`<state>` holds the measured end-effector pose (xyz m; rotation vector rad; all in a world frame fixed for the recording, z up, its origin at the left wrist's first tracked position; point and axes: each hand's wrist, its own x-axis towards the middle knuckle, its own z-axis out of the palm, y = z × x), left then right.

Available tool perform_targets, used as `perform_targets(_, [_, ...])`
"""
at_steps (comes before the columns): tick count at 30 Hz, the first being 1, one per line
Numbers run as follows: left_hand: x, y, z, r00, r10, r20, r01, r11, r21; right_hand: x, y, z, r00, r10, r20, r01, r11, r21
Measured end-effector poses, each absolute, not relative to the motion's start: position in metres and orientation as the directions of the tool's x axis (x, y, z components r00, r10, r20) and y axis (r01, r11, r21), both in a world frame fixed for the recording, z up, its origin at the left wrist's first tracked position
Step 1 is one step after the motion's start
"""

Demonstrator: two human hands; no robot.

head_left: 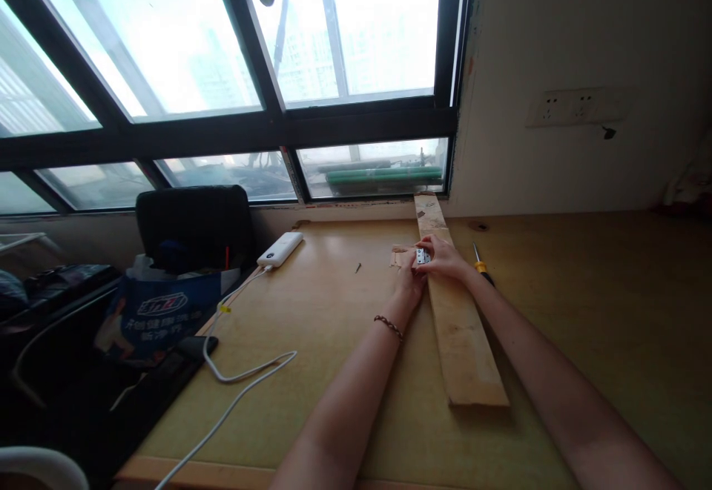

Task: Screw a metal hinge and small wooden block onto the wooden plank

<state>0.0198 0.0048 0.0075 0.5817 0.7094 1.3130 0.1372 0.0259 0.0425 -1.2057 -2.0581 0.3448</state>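
Right hand (pixel 446 259) pinching metal plate (pixel 423 256) at edge of wooden plank (pixel 464 334); left hand (pixel 410 285) alongside, grip indeterminable.

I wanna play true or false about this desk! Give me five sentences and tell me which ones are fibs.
1. The right hand touches the small silver metal piece with holes. True.
2. The brown braided bracelet is on the right wrist. False: the bracelet is on the left wrist.
3. A thin white cable is plugged into the white rectangular power bank. True.
4. The yellow-and-black screwdriver lies left of the long flat wooden board. False: the screwdriver lies right of the board.
5. Green rods show through the dark-framed window. True.
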Motion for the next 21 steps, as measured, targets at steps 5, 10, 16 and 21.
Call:
perform_targets(5, [0.015, 0.009, 0.0, 0.177, 0.974, -0.142, -0.619, 0.222, 0.753, 0.137, 0.024, 0.045, -0.316, 0.835, 0.45, 0.666, 0.533, -0.522])
perform_targets(10, [0.016, 0.009, -0.003, 0.2, 0.973, -0.112, -0.65, 0.218, 0.728, 0.137, 0.026, 0.044, -0.316, 0.834, 0.453, 0.663, 0.536, -0.523])
perform_targets(16, [0.02, 0.011, -0.004, 0.166, 0.975, -0.146, -0.663, 0.22, 0.715, 0.137, 0.026, 0.043, -0.319, 0.832, 0.454, 0.646, 0.541, -0.538])
perform_targets(21, [0.021, 0.012, -0.006, 0.143, 0.978, -0.149, -0.684, 0.207, 0.699, 0.136, 0.023, 0.045, -0.31, 0.832, 0.46, 0.66, 0.537, -0.526])
